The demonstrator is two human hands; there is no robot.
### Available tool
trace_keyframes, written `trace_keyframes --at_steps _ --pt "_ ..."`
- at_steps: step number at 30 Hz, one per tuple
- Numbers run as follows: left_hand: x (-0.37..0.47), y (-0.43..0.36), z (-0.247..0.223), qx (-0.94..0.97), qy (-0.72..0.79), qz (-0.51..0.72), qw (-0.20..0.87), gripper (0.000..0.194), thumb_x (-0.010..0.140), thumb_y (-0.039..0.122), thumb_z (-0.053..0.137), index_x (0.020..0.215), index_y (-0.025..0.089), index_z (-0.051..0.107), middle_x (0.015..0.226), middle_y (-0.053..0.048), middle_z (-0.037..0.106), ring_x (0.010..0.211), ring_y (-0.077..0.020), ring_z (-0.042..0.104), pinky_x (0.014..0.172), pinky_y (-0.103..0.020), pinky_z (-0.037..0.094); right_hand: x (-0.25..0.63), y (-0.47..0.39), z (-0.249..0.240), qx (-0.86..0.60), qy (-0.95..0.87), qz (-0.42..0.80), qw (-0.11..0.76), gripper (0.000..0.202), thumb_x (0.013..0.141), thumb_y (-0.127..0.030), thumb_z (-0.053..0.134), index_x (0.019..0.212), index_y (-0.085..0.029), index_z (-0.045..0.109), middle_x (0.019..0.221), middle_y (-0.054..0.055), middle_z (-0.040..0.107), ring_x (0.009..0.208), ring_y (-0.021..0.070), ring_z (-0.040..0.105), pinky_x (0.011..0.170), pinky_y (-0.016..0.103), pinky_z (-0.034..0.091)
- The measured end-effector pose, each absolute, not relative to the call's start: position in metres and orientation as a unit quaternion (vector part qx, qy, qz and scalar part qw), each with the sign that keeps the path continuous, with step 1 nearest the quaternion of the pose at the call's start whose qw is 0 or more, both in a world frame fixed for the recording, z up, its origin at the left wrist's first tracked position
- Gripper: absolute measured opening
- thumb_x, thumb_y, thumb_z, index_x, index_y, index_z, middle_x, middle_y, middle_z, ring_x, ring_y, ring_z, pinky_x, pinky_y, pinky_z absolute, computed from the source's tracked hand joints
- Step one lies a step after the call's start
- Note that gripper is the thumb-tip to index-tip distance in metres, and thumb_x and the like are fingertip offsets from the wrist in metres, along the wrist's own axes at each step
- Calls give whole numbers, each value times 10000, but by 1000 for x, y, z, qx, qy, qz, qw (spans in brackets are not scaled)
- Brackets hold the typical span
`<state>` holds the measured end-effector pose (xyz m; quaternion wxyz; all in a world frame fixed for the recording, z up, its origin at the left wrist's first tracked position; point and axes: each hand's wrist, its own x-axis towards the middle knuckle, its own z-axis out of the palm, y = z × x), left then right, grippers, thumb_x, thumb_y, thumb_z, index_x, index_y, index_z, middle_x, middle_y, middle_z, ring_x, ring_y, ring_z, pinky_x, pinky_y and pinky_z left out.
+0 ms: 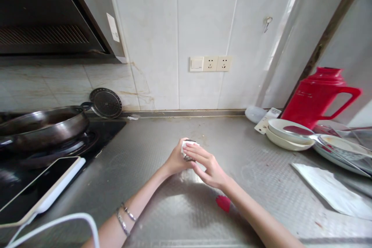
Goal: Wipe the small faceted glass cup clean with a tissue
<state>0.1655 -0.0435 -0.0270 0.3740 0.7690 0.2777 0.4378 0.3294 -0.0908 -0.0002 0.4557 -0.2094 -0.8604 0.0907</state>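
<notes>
A small white thing [186,147] with dark parts at its upper and lower edges is held between the two hands, above the middle of the worktop [162,131], well in from its back edge. The fingers hide so much of it that I cannot tell whether it is one piece or paper around something darker. The left hand [176,159] is curled about its far side, grasping it. The right hand [210,168] lays its fingers across the top, thumb apart; whether they grip or merely rest there, I cannot tell.

The step in hand looks like close two-handed handling, one hand steadying, the other working over the surface. Any further move calls for a firm left hold and light right fingers.

Near the right forearm, toward the worktop's front edge, is a red patch [223,203]. Toward the right edge lies a napkin [334,192], with bowls [290,148] beyond it and a red flask [316,97] near the back right corner. On the left, a hob [114,127] carries a pan [49,133]; a phone [31,192] is near the front left corner.
</notes>
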Motion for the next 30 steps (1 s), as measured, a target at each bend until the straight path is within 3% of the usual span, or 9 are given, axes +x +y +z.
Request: trace_keyframes --at_steps 6,13,19,22,26,30 --pt "170 -53 -24 758 321 433 368 672 555 131 740 1167 188 468 1078 -71 607 855 -188 586 741 -304 476 339 -86 3 -273 -825 104 483 345 948 -229 430 1255 -231 587 1270 93 612 1226 236 533 1019 460 464" --pt "174 -54 -18 813 252 408 329 533 586 150 728 1093 196 571 1111 -76 616 1091 -271 544 1016 -431 367 333 -90 2 -208 -852 68 476 349 906 -205 481 1230 -230 608 1159 88 679 1164 244 583 1005 475 477" --pt "176 -54 -24 750 290 452 386 685 552 132 745 1182 193 485 1152 -84 600 995 -237 584 849 -349 469 338 -87 6 -282 -819 114 486 342 925 -276 472 1241 -244 598 1265 94 615 1212 263 545 1005 485 468" --pt "174 -51 -26 704 300 473 437 651 560 186 774 1150 179 498 1087 -79 629 947 -229 606 798 -333 484 339 -89 7 -251 -825 104 496 351 915 -260 476 1245 -242 592 1257 98 620 1222 270 534 1019 493 452" --pt "175 -49 -26 663 312 476 486 564 576 234 788 1078 158 542 1062 -106 643 907 -247 625 739 -346 507 336 -93 4 -205 -862 70 459 462 885 -223 496 1347 -233 487 1335 102 557 1280 270 473 1072 495 390" --pt "178 -50 -29 643 319 471 513 621 561 231 801 1115 166 530 1030 -87 639 848 -207 621 681 -302 511 335 -92 1 -252 -862 67 435 646 893 -256 481 1480 -224 213 1392 108 498 1316 256 428 1075 483 384"
